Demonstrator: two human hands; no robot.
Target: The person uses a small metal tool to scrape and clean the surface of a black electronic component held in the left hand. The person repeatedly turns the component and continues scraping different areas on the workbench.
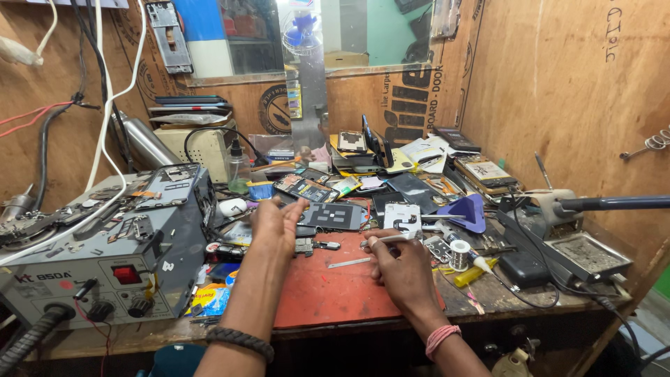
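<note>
The left hand (pixel 274 222) hovers with open grip above the red mat (pixel 335 290) on the counter (pixel 488 297). The right hand (pixel 401 269) grips white tweezers (pixel 391 239).

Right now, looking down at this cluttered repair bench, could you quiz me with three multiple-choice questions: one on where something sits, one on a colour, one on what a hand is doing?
1. Where is the grey hot-air station?
A. Left of the mat
B. Right of the mat
C. On the wall

2. What colour is the work mat?
A. Green
B. Red
C. White

3. What is the right hand doing?
A. Resting flat and empty
B. Gripping a slim tool
C. Lifting the solder spool

Answers:
1. A: it stands at the bench's left edge.
2. B: the mat under both hands is red.
3. B: its fingers pinch tweezers, while the solder spool stands apart.
</note>
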